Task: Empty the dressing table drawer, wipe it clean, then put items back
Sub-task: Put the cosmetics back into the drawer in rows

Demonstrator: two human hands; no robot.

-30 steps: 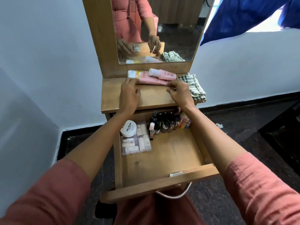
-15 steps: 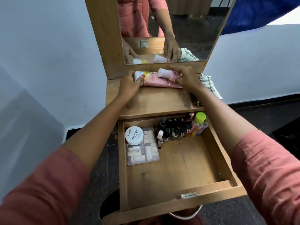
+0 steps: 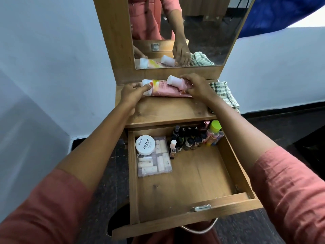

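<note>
Pink plastic tubes were what both hands were on. The big pink tube (image 3: pixel 165 89) lay flat on the tabletop (image 3: pixel 168 110) right against the mirror (image 3: pixel 184 30) base, white cap to the left, with a smaller pink bottle (image 3: pixel 175 82) resting on top of it. The left hand (image 3: pixel 133 93) was curled at the cap end, thumb pressed on the white cap, so partly closed and touching rather than lifting as far as I could tell. The right hand (image 3: pixel 195 87) was cupped over the far ends of both, fingers wrapped down; how firmly it gripped I couldn't say.

My guess is these are light and squashy, and smooth enough to roll off each other when stacked. I'd hold them round the middle or by the stiff cap, not the soft belly.

The drawer (image 3: pixel 193 184) was pulled out and nowhere near empty: a white nail polish tub (image 3: pixel 145 144) sat on a clear pouch (image 3: pixel 156 162) of minis at back left, and a cluster of small bottles (image 3: pixel 193 138) lined the back edge. Those are probably glass and tippy, so I'd lift them one or two at a time.

Labels on the small bottles were too tiny to read, the row's rear tucked under the tabletop, and the checked cloth (image 3: pixel 225 95) was partly hidden behind the right wrist.
</note>
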